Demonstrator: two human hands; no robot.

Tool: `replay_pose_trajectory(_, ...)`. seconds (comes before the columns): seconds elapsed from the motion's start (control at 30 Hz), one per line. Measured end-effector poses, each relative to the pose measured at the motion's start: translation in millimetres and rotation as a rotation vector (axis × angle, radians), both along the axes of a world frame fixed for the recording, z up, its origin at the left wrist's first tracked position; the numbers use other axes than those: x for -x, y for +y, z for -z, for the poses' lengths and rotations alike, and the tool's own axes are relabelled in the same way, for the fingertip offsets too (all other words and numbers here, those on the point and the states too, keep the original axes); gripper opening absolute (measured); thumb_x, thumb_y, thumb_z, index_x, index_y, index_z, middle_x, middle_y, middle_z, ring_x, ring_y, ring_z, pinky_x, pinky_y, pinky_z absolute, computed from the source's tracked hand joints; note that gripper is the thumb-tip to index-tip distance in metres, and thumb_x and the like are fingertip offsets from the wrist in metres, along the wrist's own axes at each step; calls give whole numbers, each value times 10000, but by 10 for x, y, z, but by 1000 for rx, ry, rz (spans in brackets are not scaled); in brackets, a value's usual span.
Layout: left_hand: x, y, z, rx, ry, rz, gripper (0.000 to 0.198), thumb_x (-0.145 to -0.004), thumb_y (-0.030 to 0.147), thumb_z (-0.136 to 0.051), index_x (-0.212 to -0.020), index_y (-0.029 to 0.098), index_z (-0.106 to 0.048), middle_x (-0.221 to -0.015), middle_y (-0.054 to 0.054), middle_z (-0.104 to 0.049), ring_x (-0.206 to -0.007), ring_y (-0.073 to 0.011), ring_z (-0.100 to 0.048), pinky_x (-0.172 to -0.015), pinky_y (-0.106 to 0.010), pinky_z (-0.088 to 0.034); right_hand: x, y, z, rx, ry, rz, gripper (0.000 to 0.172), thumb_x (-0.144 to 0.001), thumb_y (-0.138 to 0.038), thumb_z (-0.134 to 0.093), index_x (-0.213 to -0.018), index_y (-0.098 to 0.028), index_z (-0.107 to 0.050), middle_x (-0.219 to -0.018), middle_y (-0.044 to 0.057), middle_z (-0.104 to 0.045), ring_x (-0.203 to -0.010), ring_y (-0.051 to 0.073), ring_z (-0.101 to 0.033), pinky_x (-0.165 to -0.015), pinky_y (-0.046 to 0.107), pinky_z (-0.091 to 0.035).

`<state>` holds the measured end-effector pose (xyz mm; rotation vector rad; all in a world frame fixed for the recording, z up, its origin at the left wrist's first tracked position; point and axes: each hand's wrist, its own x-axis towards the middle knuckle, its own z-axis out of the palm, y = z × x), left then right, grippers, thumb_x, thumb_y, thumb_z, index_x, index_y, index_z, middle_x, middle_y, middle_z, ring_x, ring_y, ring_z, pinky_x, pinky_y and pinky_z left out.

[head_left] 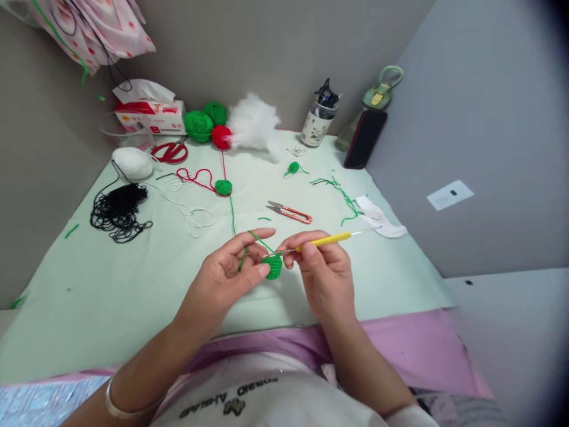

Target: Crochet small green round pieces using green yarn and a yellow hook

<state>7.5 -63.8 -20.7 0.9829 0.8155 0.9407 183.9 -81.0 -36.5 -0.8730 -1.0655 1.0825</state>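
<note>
My left hand [237,264] pinches a small green crochet piece [274,268] between thumb and fingers. Green yarn [233,216] runs over its raised index finger from a small green ball [223,187] on the table. In my right hand [322,267] is a yellow-handled crochet hook [331,239], gripped between thumb and fingers. The hook's thin metal tip lies at the top edge of the green piece; whether a loop sits on it is too small to tell. Just beyond my hands lie orange thread snips [291,212].
Black yarn [119,210], a white yarn ball [132,163] and red scissors [170,152] lie at left. A tissue box [151,116], green balls [198,126], a red ball [221,137] and white stuffing [253,123] line the back. At right stand a pen jar [315,126], a phone [365,139] and a bottle [377,98].
</note>
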Motion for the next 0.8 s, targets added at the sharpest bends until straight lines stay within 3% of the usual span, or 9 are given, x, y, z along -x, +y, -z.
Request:
replay_pose_trajectory(0.17, -3, 8, -2, -24, 39, -30, 341, -849, 274, -847, -1187, 271, -804, -872, 1, -637, -794, -152, -560, -746, -259, -466, -26, -7, -33, -8, 0, -27, 179, -1028, -367, -651, -953, -243, -757, -898, 25, -786, -756, 156, -691, -722, 315, -575)
replay_pose_trajectory(0.3, 19, 7, 7, -50, 97, -32, 368, -871, 267, -829, -1236, 297, -788, -878, 10, -630, -773, -134, -528, -731, -239, -443, -50, -35, -61, -54, -58, -32, 177, -1048, -331, -622, -985, -247, -765, -916, 27, -785, -793, 157, -703, -759, 324, -572)
replay_pose_trajectory(0.57, 50, -15, -39, -73, 206, -47, 347, -860, 273, -816, -1205, 291, -796, -867, 10, -625, -684, -121, -451, -665, -235, -432, -32, -55, -106, -93, -141, -3, 184, -1047, -334, -613, -978, -241, -755, -905, 43, -781, -788, 181, -722, -718, 352, -618)
replay_pose_trajectory(0.7, 22, -29, -86, -99, 310, -92, 371, -844, 249, -800, -1209, 315, -795, -840, 28, -628, -582, -95, -355, -606, -240, -406, -34, -72, -125, -189, -291, 42, 183, -1061, -269, -572, -1020, -256, -751, -931, 45, -777, -821, 189, -724, -735, 360, -616)
replay_pose_trajectory(0.8, -18, -25, -123, -159, 379, -170, 372, -818, 204, -791, -1174, 310, -809, -820, 35, -627, -548, -82, -341, -606, -242, -423, -39, -97, -135, -368, -527, 82, 207, -1052, -189, -548, -1111, -262, -732, -973, 62, -785, -884, 211, -731, -764, 382, -610)
